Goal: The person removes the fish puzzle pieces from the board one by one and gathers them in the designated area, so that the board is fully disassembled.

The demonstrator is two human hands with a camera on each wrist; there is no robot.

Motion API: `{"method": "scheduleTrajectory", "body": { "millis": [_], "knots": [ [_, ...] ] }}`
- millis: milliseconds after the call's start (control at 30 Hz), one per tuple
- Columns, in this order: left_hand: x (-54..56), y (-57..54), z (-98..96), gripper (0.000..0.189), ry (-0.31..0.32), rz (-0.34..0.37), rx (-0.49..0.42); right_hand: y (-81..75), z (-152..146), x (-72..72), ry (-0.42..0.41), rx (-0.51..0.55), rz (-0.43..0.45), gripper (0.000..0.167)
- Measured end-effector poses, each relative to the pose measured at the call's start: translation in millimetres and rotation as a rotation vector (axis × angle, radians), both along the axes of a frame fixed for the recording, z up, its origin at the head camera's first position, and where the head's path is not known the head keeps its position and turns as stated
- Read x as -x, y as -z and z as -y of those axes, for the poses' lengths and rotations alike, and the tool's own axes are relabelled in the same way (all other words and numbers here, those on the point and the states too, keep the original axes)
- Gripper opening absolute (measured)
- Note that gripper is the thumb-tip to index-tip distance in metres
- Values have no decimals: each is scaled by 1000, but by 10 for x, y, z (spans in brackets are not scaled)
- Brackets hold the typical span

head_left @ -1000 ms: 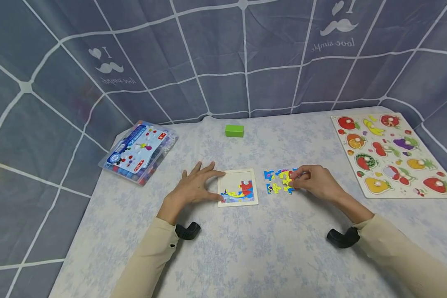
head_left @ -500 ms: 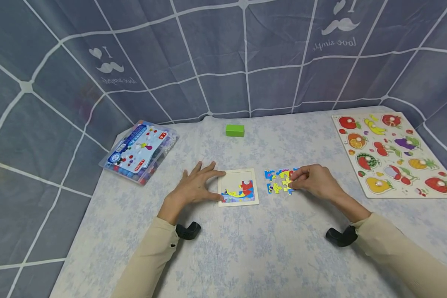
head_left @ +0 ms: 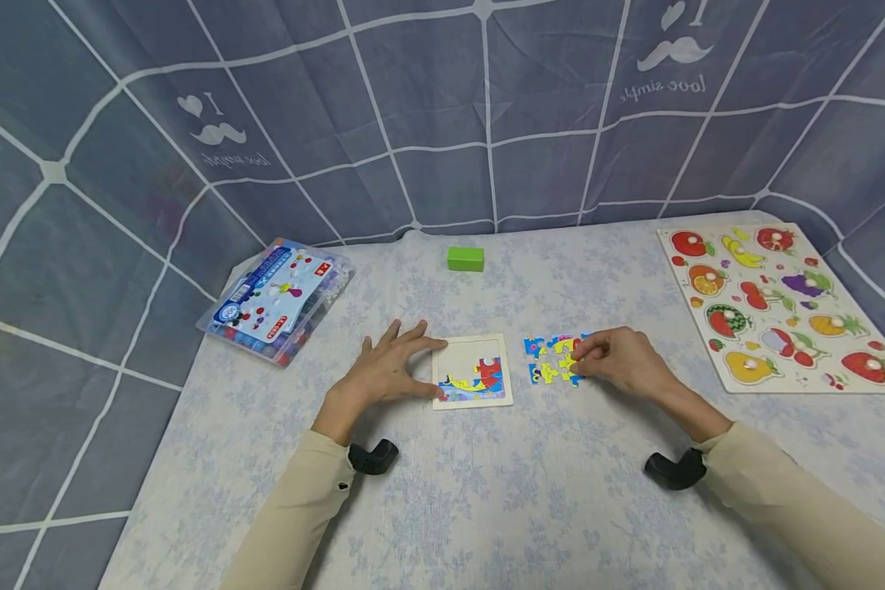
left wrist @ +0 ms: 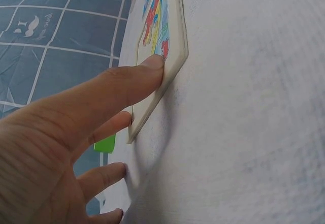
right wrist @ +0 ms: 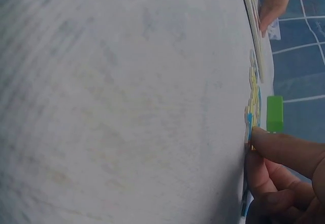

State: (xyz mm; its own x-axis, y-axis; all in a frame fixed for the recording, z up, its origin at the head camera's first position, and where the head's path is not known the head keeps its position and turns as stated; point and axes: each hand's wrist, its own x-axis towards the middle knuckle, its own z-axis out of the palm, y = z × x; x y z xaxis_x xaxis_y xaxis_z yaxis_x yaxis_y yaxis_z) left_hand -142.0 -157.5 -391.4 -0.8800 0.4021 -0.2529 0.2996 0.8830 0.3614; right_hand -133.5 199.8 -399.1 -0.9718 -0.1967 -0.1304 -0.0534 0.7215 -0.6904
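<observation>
In the head view, a small square puzzle tray (head_left: pixel 509 370) with a pale wooden rim lies mid-table. Its bottom and right side hold colourful jigsaw pieces, while the upper left shows bare wood. My left hand (head_left: pixel 383 369) spreads over the tray's left side, thumb on the lower corner and index finger on the upper one. To the right of the tray is a group of loose jigsaw pieces (head_left: pixel 542 373), blue and yellow. At their right edge my right hand (head_left: pixel 623 358) pinches a puzzle piece (right wrist: pixel 248 125) between thumb and fingers, low against the tabletop; the fingers partly hide it.
A green block (head_left: pixel 465 259) stands behind the tray. At the back left sits a clear plastic box (head_left: pixel 276 301) of coloured parts with a printed sheet. A fruit peg board (head_left: pixel 774 311) lies at the right. A grey checked curtain (head_left: pixel 428 115) closes off the back and left.
</observation>
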Motion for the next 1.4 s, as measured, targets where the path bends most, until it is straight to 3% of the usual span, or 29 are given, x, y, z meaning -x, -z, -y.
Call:
{"method": "scheduleTrajectory", "body": {
  "millis": [333,533,900,1133,1400],
  "knots": [
    [-8,-14,0,80,0,0,2,-31,-27,-2,-18,4,11,13],
    [-7,-29,-2,80,-7,2,-4,-113,15,14,-27,16,-27,10],
    [-3,-16,5,81,0,3,-4,-61,483,74,-134,61,-9,6],
    [6,-6,-2,79,-1,9,-2,-48,809,90,-216,44,-34,23],
    [14,-7,0,80,-1,13,-2,-41,923,75,-223,-15,-6,29]
  ]
}}
